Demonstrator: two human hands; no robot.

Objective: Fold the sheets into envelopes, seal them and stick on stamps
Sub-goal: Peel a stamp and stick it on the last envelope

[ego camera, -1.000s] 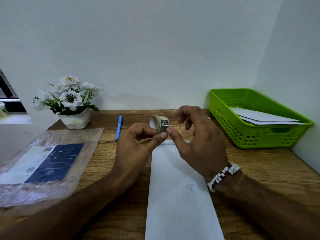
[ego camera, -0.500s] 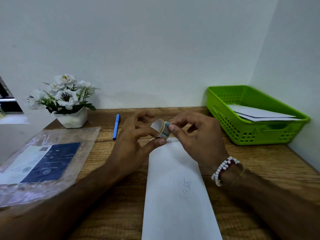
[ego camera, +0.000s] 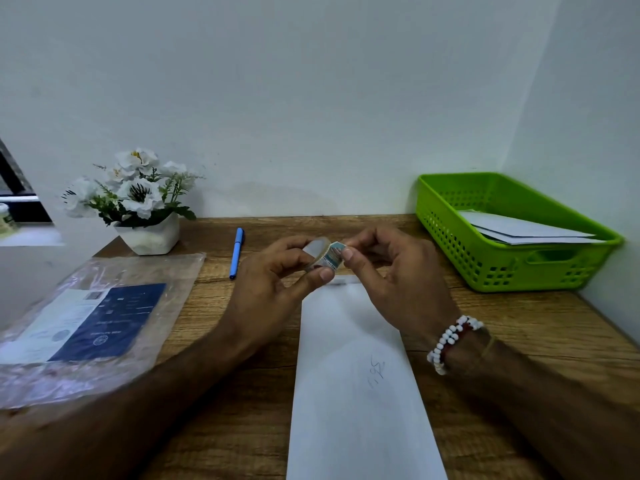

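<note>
A blue pen (ego camera: 237, 252) and potted white flowers (ego camera: 138, 206) stood by the desk's (ego camera: 536, 327) far edge, a plastic packet (ego camera: 90, 323) at its left edge. Above the white envelope (ego camera: 360, 393) at the near edge (bottom cut off), the left hand (ego camera: 273, 285) pinched a stamp roll (ego camera: 316, 250), the right hand (ego camera: 394, 275) its loose stamp (ego camera: 333, 256). The far-right green basket (ego camera: 485, 268) held white papers (ego camera: 519, 230).

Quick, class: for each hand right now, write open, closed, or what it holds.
Left hand: closed, gripping the stamp roll.
Right hand: closed, pinching the stamp at the roll's free end.
</note>
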